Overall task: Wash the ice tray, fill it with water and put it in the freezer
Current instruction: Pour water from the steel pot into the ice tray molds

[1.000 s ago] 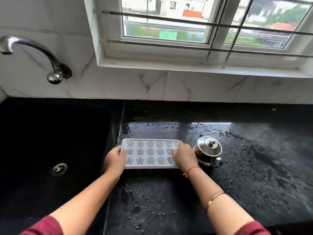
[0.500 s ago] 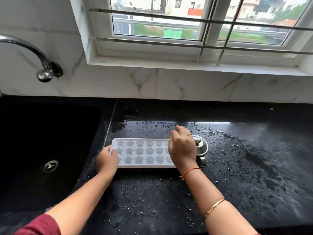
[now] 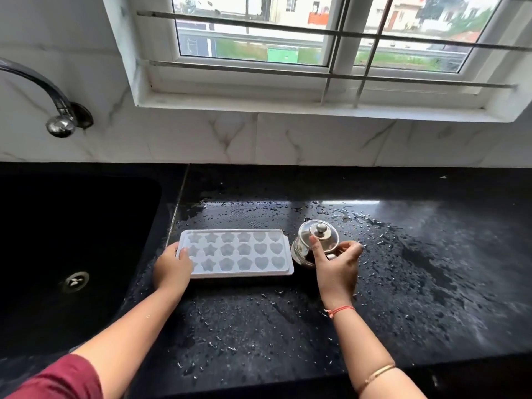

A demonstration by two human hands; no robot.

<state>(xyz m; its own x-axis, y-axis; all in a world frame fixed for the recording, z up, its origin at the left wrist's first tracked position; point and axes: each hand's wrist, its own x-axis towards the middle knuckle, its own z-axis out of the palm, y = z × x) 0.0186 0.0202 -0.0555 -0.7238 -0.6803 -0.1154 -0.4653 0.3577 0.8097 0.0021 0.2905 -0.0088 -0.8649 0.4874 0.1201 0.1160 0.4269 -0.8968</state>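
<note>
The white plastic ice tray (image 3: 239, 251), with its star, flower and heart moulds, lies flat on the wet black stone worktop (image 3: 288, 326), with the black sink (image 3: 72, 226) just to the tray's left. My left hand (image 3: 172, 269) grips the tray's left end, thumb over the rim. Just right of the tray, my right hand (image 3: 335, 269) has its fingers curled round the handle of the small lidded steel pot (image 3: 316, 237), thumb up against the lid. I judge this is the filling: I should pin the tray level, hold the pot low over it, pour thinly row by row and stop short of the rims, since the tray must still travel to the freezer
</note>
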